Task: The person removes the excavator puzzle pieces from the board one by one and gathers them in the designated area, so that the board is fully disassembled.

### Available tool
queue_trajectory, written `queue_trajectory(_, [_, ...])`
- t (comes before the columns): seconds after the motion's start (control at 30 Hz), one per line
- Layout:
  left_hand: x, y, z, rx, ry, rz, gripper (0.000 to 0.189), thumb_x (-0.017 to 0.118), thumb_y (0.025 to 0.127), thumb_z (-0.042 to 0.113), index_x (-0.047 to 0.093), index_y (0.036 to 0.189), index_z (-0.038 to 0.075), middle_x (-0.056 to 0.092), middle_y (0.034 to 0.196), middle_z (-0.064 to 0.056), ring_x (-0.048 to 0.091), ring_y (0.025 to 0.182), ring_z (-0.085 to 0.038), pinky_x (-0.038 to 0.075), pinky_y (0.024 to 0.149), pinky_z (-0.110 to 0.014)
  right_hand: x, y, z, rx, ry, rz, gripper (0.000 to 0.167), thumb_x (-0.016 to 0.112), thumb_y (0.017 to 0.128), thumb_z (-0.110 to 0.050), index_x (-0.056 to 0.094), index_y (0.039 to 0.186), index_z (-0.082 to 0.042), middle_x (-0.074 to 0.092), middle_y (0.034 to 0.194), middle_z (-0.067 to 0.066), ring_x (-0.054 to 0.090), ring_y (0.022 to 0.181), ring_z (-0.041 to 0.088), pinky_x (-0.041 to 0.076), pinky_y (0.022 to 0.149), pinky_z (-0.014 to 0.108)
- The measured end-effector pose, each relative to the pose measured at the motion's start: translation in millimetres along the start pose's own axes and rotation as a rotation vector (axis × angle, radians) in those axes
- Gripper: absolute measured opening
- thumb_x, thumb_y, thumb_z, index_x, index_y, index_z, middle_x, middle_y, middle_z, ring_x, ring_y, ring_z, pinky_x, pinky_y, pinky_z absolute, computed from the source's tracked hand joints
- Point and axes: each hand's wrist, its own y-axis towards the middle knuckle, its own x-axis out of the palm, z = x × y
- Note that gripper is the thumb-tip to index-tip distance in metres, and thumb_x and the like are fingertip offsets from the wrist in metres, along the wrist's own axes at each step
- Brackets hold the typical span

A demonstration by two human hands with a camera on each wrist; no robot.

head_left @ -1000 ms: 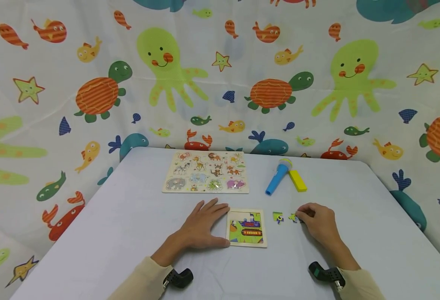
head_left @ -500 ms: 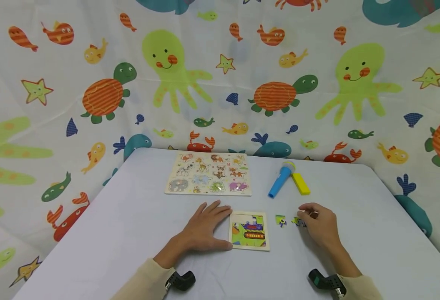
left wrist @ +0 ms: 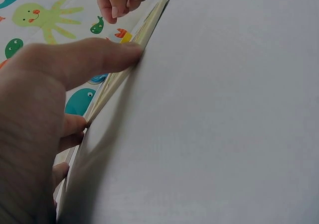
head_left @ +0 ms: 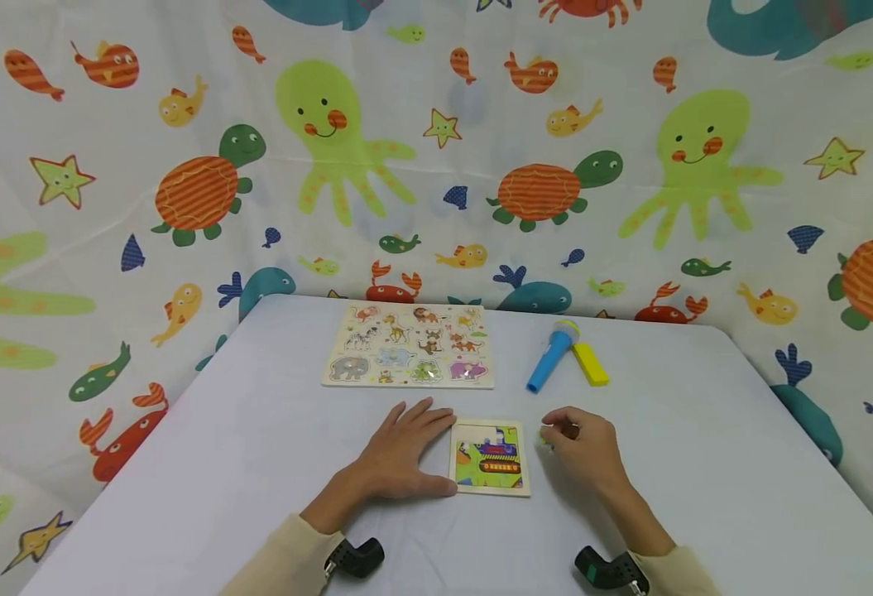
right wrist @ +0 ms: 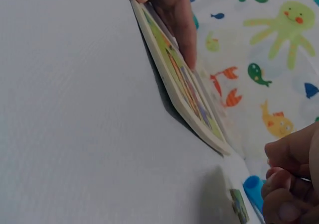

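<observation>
In the head view, a small wooden-framed jigsaw puzzle (head_left: 490, 492) with a digger-like picture lies flat. My left hand (head_left: 402, 455) is spread at its left side, with the thumb at the near corner and a fingertip at the far corner. To the puzzle's right, my right hand (head_left: 588, 447) has bent fingers above a loose green puzzle piece (head_left: 544, 436), which it partly covers. The right wrist view shows a puzzle piece (right wrist: 238, 205) flat on the table beneath that hand. The second loose piece cannot be made out, and whether the fingers pinch it is hidden.
A larger animal puzzle board (head_left: 408, 384) lies behind the small one. Farther right are a blue toy microphone (head_left: 549, 361) and a yellow block (head_left: 591, 364). A cloth printed with sea animals (head_left: 436, 182) hangs along the back edge of the white table (head_left: 719, 463).
My right hand has moved left, toward the small puzzle, and now covers much of the area where two loose pieces were visible. The left hand stays at the frame.
</observation>
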Motion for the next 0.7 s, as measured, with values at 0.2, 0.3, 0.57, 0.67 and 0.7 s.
queue_trajectory(0.2, [0.9,0.2,-0.2,-0.004,0.005,-0.004,0.097,0.068,0.076,0.071,0.042,0.156,0.023,0.039,0.161,0.006,0.016,0.156,-0.024,0.005,0.125,-0.054,15.3,-0.5,-12.2,-0.03,-0.035,-0.09,0.013,0.074,0.09,-0.011,0.075,0.102,-0.006,0.058,0.078,0.001,0.053,0.073,0.018,0.045,0.057,0.022])
queue_trajectory(0.3, [1.3,0.4,-0.4,-0.007,0.007,-0.004,0.097,0.068,0.076,0.071,0.042,0.156,0.024,0.039,0.161,0.006,0.016,0.156,-0.024,0.005,0.125,-0.054,21.9,0.7,-16.7,-0.047,-0.051,-0.115,0.015,0.075,0.089,-0.011,0.075,0.103,-0.006,0.059,0.078,0.0,0.053,0.074,0.017,0.047,0.058,0.022])
queue_trajectory(0.57, [2.4,0.9,-1.3,-0.008,0.015,-0.008,0.097,0.067,0.076,0.071,0.041,0.157,0.025,0.038,0.161,0.007,0.016,0.156,-0.023,0.006,0.125,-0.054,34.6,3.1,-24.4,-0.075,-0.115,-0.148,0.015,0.077,0.088,-0.012,0.075,0.102,-0.008,0.06,0.078,-0.003,0.054,0.076,0.015,0.049,0.067,0.025])
queue_trajectory(0.67, [2.1,1.1,-1.8,-0.004,0.017,-0.005,0.097,0.067,0.076,0.071,0.041,0.156,0.024,0.039,0.161,0.007,0.017,0.156,-0.023,0.006,0.125,-0.054,37.5,3.1,-26.5,-0.077,-0.138,-0.148,0.013,0.078,0.087,-0.011,0.076,0.1,-0.008,0.059,0.076,-0.003,0.053,0.075,0.015,0.049,0.067,0.026])
queue_trajectory(0.7, [1.9,1.1,-1.7,-0.004,0.02,-0.005,0.097,0.067,0.076,0.071,0.041,0.157,0.024,0.039,0.161,0.007,0.017,0.156,-0.023,0.006,0.125,-0.054,38.1,2.8,-27.3,-0.079,-0.144,-0.146,0.014,0.078,0.087,-0.011,0.076,0.1,-0.008,0.059,0.076,-0.003,0.053,0.075,0.015,0.048,0.066,0.026])
